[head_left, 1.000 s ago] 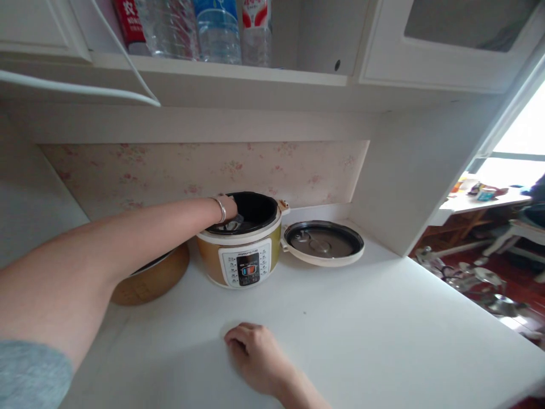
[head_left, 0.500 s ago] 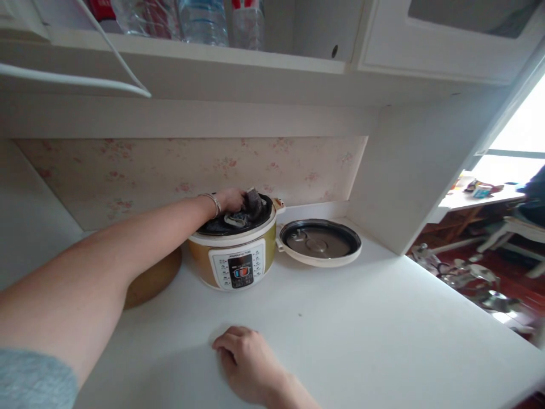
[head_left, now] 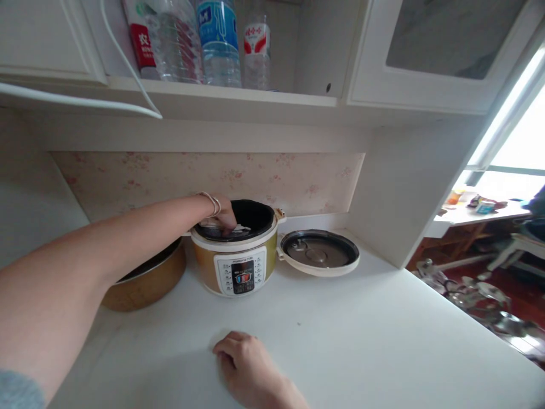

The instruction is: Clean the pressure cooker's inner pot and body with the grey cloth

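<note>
My left hand (head_left: 225,215) reaches down into the open electric pressure cooker (head_left: 242,261), its fingers closed on a cloth (head_left: 242,229). Only a pale edge of that cloth shows beside the fingers, low against the cooker's dark inside. A bracelet circles the wrist just over the rim. My right hand (head_left: 251,363) lies on the white countertop in front of the cooker, fingers curled in, and nothing shows in them. Right of the cooker lies its lid (head_left: 321,251), inner side up.
A gold-brown inner pot (head_left: 147,284) stands left of the cooker, partly behind my left forearm. Overhead, a cabinet shelf (head_left: 255,99) holds several plastic bottles (head_left: 219,51). A white cable (head_left: 85,97) hangs at upper left. A side panel (head_left: 409,182) borders the counter on the right.
My left hand has moved left and lower inside the cooker, taking the dark cloth down with it. The view has tilted up, showing more shelf. My right hand stays put.
</note>
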Demonstrator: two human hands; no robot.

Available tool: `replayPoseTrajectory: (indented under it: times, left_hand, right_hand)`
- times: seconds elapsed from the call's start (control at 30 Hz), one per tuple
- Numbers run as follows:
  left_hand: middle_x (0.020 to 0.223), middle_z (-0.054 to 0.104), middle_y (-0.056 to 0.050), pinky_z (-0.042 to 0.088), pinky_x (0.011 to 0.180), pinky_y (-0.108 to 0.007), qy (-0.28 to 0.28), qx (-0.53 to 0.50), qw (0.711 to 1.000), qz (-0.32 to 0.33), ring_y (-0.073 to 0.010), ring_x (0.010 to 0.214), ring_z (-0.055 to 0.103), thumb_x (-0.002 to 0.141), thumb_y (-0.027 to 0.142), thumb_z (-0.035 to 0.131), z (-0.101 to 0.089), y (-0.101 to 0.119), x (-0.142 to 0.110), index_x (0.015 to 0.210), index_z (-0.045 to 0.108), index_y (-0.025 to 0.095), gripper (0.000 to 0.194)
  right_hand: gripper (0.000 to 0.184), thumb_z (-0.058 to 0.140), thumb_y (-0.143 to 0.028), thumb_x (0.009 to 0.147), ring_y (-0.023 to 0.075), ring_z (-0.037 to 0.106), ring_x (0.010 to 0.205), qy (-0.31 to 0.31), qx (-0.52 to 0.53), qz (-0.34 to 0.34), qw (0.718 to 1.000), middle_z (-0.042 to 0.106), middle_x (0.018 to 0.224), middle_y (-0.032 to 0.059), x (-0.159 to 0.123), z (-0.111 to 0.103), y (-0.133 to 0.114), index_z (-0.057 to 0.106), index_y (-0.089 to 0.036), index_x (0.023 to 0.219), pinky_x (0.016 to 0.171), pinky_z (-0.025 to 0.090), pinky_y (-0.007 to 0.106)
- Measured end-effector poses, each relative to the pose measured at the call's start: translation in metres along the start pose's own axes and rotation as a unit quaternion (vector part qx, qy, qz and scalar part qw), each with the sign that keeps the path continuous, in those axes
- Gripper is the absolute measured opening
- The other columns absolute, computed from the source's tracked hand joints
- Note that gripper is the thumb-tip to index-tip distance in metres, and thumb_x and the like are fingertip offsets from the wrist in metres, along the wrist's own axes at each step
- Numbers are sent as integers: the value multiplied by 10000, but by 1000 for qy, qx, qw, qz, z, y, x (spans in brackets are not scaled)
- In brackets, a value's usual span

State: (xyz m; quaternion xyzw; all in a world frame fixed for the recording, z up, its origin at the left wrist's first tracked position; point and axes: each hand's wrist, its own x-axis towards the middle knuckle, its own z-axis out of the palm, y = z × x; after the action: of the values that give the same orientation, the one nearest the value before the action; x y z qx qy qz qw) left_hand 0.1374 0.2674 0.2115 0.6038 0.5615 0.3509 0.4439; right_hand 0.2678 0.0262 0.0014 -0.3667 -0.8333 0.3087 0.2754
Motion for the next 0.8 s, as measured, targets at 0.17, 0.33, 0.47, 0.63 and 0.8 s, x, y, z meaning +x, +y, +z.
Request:
replayPoseTrajectory:
  times: [0.17, 0.33, 0.47, 0.63, 0.8]
  left_hand:
    - [723, 711, -91, 544, 679, -449, -74, 16, 972, -223, -317, 720, 680, 652, 182, 696, 5, 7, -22, 875, 694, 232, 229]
    - [731, 717, -89, 547, 677, -359, -157, 23, 970, -183, -258, 686, 686, 653, 128, 709, 37, 9, -14, 823, 691, 173, 177]
    - [656, 676, -115, 542, 657, -353, -115, 50, 989, -84, -240, 643, 669, 747, 182, 655, 62, 7, 10, 775, 664, 128, 62]
    - [597, 624, -88, 532, 637, -337, -20, 96, 994, -57, -205, 618, 641, 837, 154, 532, 72, 9, 37, 883, 626, 100, 118]
    - [580, 624, -100, 534, 617, -344, -68, 191, 977, -63, -219, 605, 639, 803, 169, 554, 72, 6, 37, 853, 647, 86, 134]
  right_hand:
    - [343, 439, -117, 824, 152, 640, 919, 5, -7, 4, 1000, 696, 980, 12, 0, 2, -2, 703, -256, 992, 837, 465, 212]
    - [340, 448, -113, 811, 150, 638, 909, 15, -10, -1, 1000, 697, 970, 7, 2, 7, 3, 705, -261, 977, 827, 464, 207]
    - [342, 451, -121, 818, 141, 638, 922, 15, -9, -6, 1000, 696, 996, -5, 3, 10, 8, 701, -267, 1000, 844, 460, 194]
    - [342, 452, -117, 819, 142, 636, 921, 3, -12, -4, 1000, 696, 993, 0, 2, 7, 7, 698, -258, 1011, 849, 461, 195]
    - [332, 448, -124, 825, 143, 637, 912, 6, -20, -9, 1000, 696, 983, -1, 1, 8, 6, 697, -256, 1000, 842, 467, 202]
